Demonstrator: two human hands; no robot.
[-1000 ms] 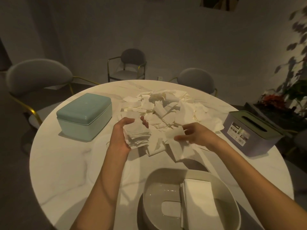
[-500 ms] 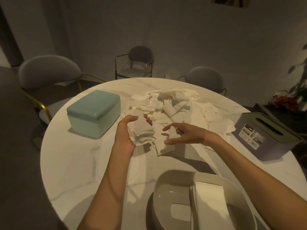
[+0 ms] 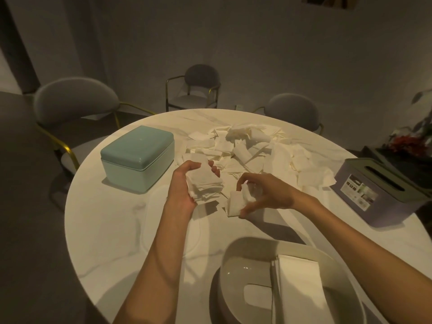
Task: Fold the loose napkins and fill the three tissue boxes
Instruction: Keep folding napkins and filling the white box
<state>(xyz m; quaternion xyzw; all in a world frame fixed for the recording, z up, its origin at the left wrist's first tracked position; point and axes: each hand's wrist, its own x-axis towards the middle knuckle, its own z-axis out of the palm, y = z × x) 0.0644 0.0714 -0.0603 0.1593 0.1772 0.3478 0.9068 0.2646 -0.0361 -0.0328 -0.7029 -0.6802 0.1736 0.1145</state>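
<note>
**One box part-filled, most of the pile still loose**

I read this as early to mid task. My left hand (image 3: 187,185) grasps a stack of folded napkins (image 3: 205,185), thumb on one side and fingers curled over the far edge, held above the table. My right hand (image 3: 264,192) pinches a single napkin (image 3: 236,202) at the near edge of the heap, fingers curled around it; I judge it is being lifted or creased for the stack.

The open white box (image 3: 236,258) nearest me holds a neat block of napkins (image 3: 299,274) on its right side, with its left side bare, so it is only partly filled. The teal box (image 3: 138,157) on the left has its lid on, and the grey box (image 3: 378,195) on the right is closed with a slot on top; I cannot tell what either contains. The loose pile (image 3: 245,150) in the middle of the round table (image 3: 105,225) is still large, so most folding remains.

For room: bare tabletop lies to the left of and below my left hand, between the teal box and the white box. The grey box sits close to the table's right edge, and the white box sits at the near edge. The pile's right fringe reaches almost to the grey box, so space is tight there.
</note>
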